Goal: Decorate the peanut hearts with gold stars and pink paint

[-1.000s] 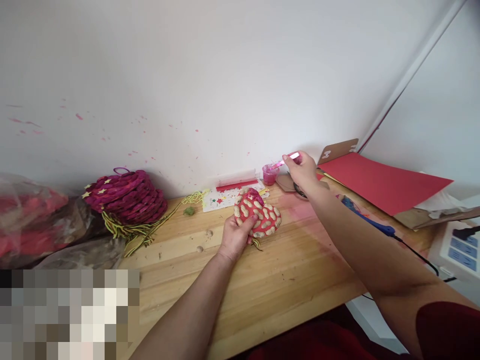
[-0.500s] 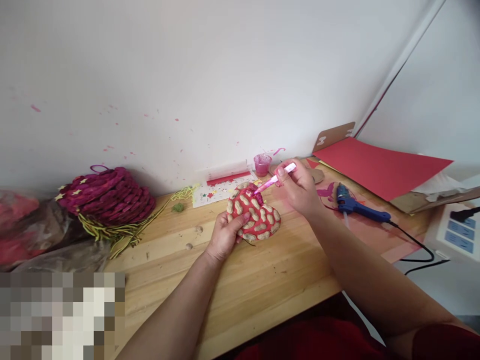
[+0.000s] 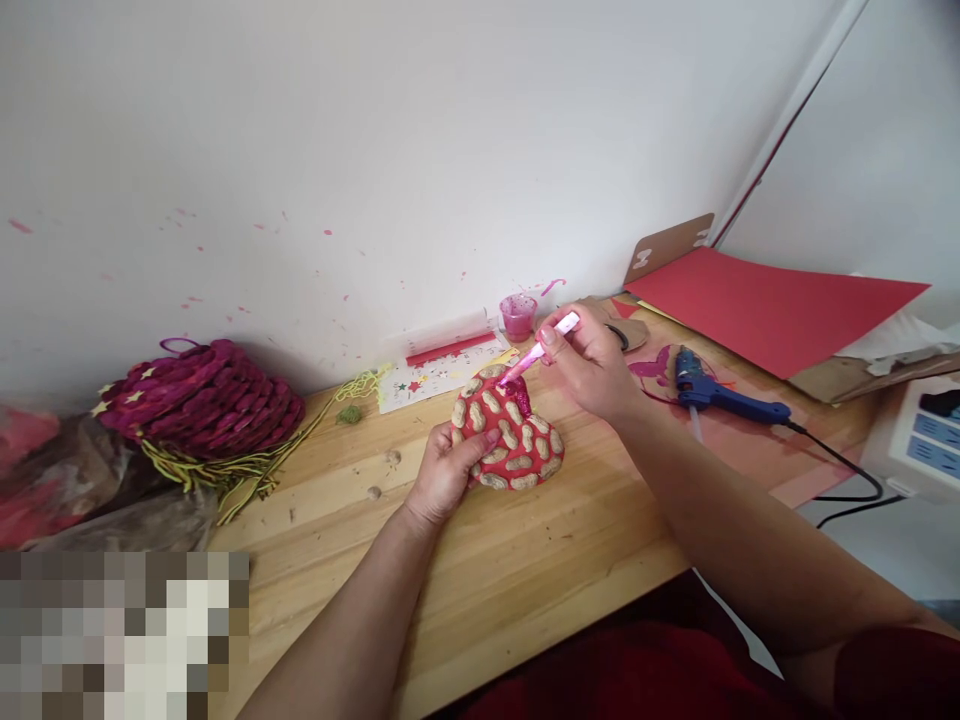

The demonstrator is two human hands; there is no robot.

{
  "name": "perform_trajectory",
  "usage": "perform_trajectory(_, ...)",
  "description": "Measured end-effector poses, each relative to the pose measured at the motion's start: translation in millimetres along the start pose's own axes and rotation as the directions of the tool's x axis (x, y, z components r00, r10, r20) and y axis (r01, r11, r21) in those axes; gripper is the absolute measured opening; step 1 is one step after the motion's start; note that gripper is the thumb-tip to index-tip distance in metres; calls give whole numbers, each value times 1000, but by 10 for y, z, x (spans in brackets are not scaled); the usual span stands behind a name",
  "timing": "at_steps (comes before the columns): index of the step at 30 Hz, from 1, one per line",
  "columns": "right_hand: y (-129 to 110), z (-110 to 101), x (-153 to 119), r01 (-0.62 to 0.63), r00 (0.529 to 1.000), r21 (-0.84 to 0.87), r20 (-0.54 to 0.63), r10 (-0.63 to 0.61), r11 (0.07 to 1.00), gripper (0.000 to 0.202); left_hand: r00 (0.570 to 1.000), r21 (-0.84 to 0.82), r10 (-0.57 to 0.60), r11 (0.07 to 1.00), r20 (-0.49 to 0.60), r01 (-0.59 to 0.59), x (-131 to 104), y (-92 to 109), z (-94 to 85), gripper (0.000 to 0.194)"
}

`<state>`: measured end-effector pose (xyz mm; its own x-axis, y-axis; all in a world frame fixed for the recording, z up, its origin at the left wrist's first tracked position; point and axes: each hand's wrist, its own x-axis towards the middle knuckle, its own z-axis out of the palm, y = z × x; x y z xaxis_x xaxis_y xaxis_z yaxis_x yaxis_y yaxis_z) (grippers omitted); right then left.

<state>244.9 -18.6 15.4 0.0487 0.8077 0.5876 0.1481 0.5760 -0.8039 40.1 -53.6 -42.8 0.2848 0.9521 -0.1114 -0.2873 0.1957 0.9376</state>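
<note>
Right hand (image 3: 589,365): thumb and fingers closed in a pinch around a slim white brush (image 3: 544,348), its lower part smeared pink. The brush slants down to the left; its tip meets the glossy magenta patch (image 3: 519,396) near the top of the peanut-studded piece (image 3: 517,447).

Left hand (image 3: 444,468): gripping that piece at its left side, thumb flat on the front, the other fingers mostly hidden behind. The piece is rounded and red, with ridged tan peanut shells spaced across it. It is held tilted toward the viewer, centrally over the table (image 3: 525,570); contact between its lower edge and the wood cannot be told.

Just beyond: translucent cup (image 3: 517,318) of pink liquid; white sheet (image 3: 394,400) scattered with stars; fuzzy green tuft (image 3: 348,414).

Left: coiled magenta braid bundle (image 3: 210,405) with yellow-green strands (image 3: 187,465), then crinkled plastic bags (image 3: 90,470).

Right: blue glue gun (image 3: 727,397), corded; stiff red sheet (image 3: 765,310).

Edges and room: the wall (image 3: 412,150) bounds the far side, near the cup. Planks extend from the piece to the front edge; the glue gun stands apart from the right wrist.
</note>
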Motion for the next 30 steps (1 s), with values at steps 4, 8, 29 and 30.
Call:
perform_trajectory(4,-16,2,-3,-1,1000,-1,-5,1,1000,47,1000,-11,-3,1000,5,3,-7,-1,9,49)
perform_trajectory(8,-7,-10,7,-4,1000,5,-7,4,1000,48,1000,-46,-7,999,-11,7,-6,-31,-3,41)
perform_trajectory(29,-2,-38,34,-20,1000,26,-8,20,999,49,999,-100,15,995,-37,-18,-18,17,23,34)
perform_trajectory(30,-6,-37,34,-20,1000,20,-9,20,1000,49,999,-96,15,995,-39,-18,-18,18,23,34)
